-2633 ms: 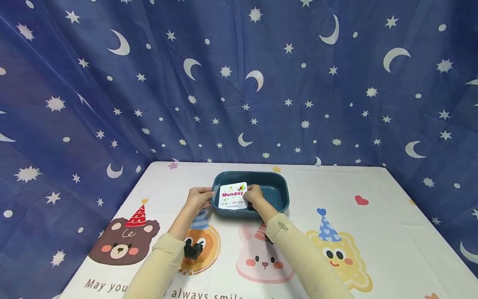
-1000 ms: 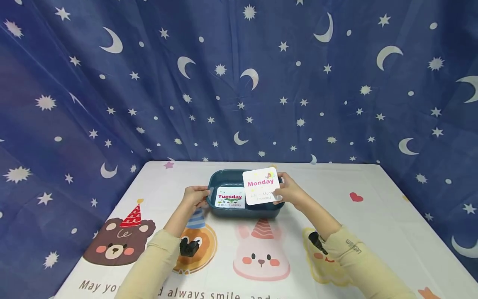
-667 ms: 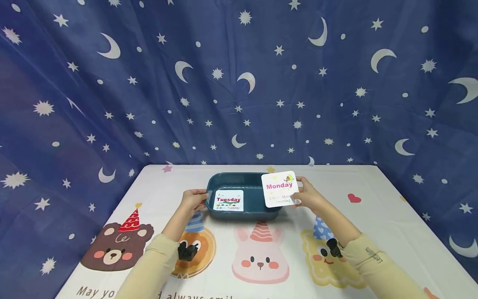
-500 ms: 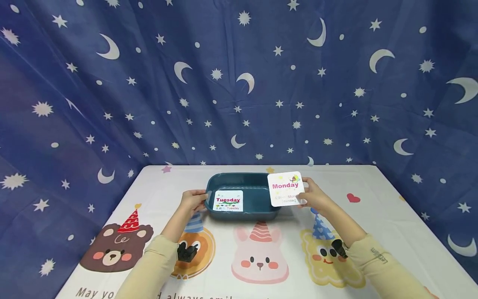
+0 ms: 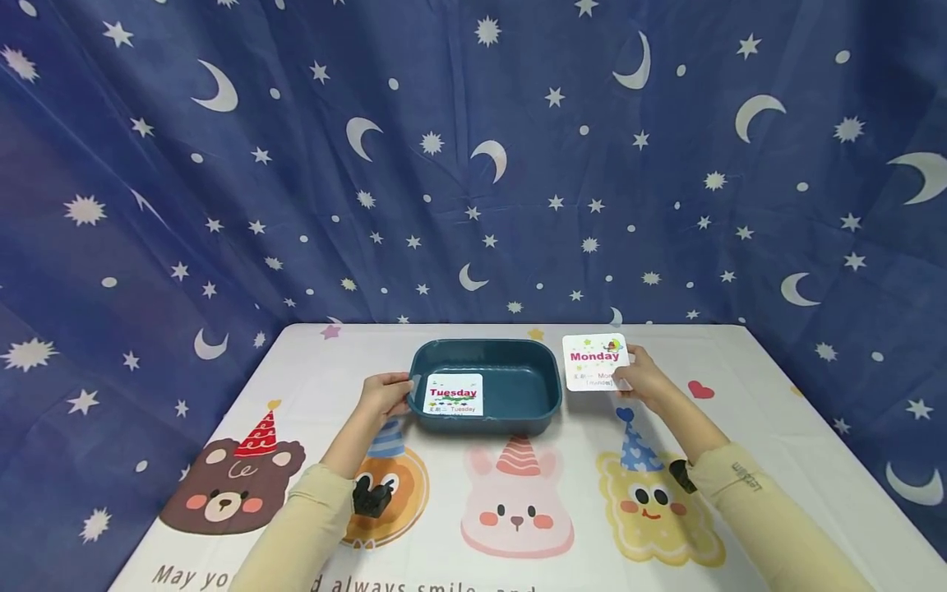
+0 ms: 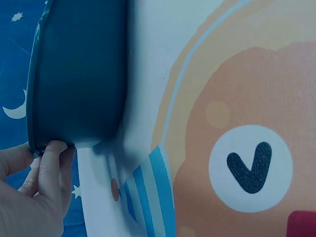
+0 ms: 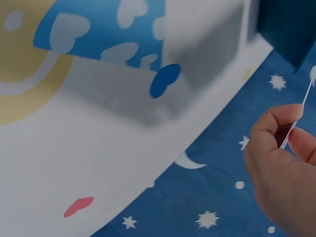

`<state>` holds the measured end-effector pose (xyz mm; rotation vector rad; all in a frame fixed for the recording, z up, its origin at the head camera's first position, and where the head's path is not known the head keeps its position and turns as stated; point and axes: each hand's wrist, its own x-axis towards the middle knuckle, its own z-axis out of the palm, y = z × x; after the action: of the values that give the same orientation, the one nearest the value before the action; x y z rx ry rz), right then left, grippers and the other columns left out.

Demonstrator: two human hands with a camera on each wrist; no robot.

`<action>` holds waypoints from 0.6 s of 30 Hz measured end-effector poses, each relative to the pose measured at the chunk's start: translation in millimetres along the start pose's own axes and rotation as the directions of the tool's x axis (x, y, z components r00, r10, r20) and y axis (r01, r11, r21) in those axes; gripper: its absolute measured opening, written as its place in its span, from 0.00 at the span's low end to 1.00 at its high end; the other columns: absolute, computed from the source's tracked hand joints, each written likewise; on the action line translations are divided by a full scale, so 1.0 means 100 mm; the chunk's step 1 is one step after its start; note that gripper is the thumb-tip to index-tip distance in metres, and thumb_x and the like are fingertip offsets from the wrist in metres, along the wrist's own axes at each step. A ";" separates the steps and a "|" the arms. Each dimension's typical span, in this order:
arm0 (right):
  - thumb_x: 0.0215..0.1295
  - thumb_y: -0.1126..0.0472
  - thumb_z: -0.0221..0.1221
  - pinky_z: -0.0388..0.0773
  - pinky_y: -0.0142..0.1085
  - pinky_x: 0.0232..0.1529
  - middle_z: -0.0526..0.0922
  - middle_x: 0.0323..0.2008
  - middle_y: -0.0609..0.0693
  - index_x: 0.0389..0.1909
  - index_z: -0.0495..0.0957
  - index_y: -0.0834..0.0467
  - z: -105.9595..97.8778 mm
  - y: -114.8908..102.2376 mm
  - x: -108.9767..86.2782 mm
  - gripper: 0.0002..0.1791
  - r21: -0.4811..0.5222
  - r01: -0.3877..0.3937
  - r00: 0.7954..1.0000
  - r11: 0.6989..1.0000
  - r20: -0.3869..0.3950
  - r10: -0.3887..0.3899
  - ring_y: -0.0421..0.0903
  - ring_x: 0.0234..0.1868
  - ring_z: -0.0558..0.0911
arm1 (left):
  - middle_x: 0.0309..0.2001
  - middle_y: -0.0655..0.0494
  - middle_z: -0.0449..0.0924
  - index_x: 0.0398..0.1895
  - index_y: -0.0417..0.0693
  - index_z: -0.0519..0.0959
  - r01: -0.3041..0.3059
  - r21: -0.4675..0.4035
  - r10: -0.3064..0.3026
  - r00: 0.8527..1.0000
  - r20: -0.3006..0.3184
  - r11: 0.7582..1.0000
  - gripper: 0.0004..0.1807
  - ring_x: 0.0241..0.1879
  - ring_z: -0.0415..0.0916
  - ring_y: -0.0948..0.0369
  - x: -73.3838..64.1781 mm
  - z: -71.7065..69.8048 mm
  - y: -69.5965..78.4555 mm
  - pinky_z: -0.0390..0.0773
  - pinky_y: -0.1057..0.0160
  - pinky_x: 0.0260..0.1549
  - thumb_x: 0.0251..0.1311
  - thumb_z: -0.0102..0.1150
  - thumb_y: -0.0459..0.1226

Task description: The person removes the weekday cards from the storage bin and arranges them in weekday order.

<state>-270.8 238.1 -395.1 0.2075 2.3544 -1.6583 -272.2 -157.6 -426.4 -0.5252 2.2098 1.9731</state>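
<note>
A dark blue-green plastic bin (image 5: 521, 386) stands near the back of the table. My left hand (image 5: 383, 396) pinches its left end at the rim, thumb on one side and fingers on the other, as the left wrist view shows up close. Inside, at the bin's left, lies a white "Tuesday" card (image 5: 453, 395). Just right of the bin, my right hand (image 5: 645, 378) holds a white "Monday" card (image 5: 592, 362) by its right edge, its printed face towards the head camera. Seen edge-on in the right wrist view, the thin card (image 7: 309, 91) is between thumb and fingers.
A white tablecloth with cartoon prints, among them a bear (image 5: 233, 485) and a pink rabbit (image 5: 516, 506), covers the table. Behind it hangs a blue curtain (image 5: 444, 247) with moons and stars. A pink printed heart (image 5: 700, 390) lies right of my right hand.
My right hand has lifted the "Monday" card out of the bin and carried it right, past the bin's right end. The "Tuesday" card has come into view. My left hand stays at the rim.
</note>
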 end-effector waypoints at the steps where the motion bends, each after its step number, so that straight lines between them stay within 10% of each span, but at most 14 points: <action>1: 0.60 0.74 0.45 0.76 0.28 0.30 0.60 0.57 0.70 0.70 0.31 0.69 -0.01 0.01 0.02 0.42 0.007 -0.011 1.000 1.000 -0.009 0.011 0.43 0.36 0.73 | 0.49 0.37 0.77 0.56 0.29 0.72 0.000 -0.003 0.000 1.000 -0.001 1.000 0.19 0.26 0.75 0.66 0.00 0.00 0.00 0.77 0.72 0.23 0.63 0.52 0.28; 18: 0.57 0.75 0.53 0.75 0.25 0.24 0.64 0.52 0.64 0.70 0.38 0.69 0.04 0.19 0.57 0.44 -0.004 -0.074 0.991 0.997 -0.116 0.073 0.40 0.31 0.72 | 0.52 0.33 0.75 0.56 0.30 0.72 -0.005 0.010 0.005 1.000 -0.002 1.000 0.19 0.28 0.76 0.65 0.00 0.01 -0.01 0.77 0.72 0.22 0.63 0.53 0.29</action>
<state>-319.9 238.8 -430.3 0.3945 2.4052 -1.6434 -272.0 -156.9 -427.6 -0.5215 2.2234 1.9639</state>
